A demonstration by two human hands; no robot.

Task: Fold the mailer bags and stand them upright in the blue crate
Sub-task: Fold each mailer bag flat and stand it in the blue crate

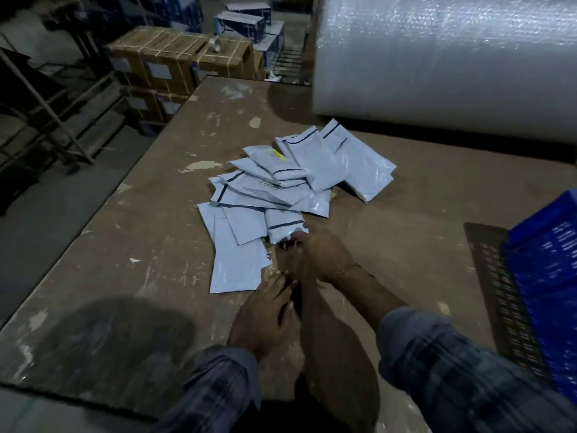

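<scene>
One bag (285, 225) lies just ahead of the right hand (321, 254), long axis running away — fingertips pinch its near edge. Left hand (265, 314) trails, loosely open; crate (549, 276) sits right.

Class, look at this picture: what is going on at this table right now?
A person stands at a worn wooden table with a loose pile of grey mailer bags spread across it. The right hand reaches to the nearest bag and touches its near end; whether it has a grip on it is unclear. The left hand rests on the table closer to the body, holding nothing visible. The blue crate sits at the right edge, its inside out of view. A large bubble wrap roll lies behind.
</scene>
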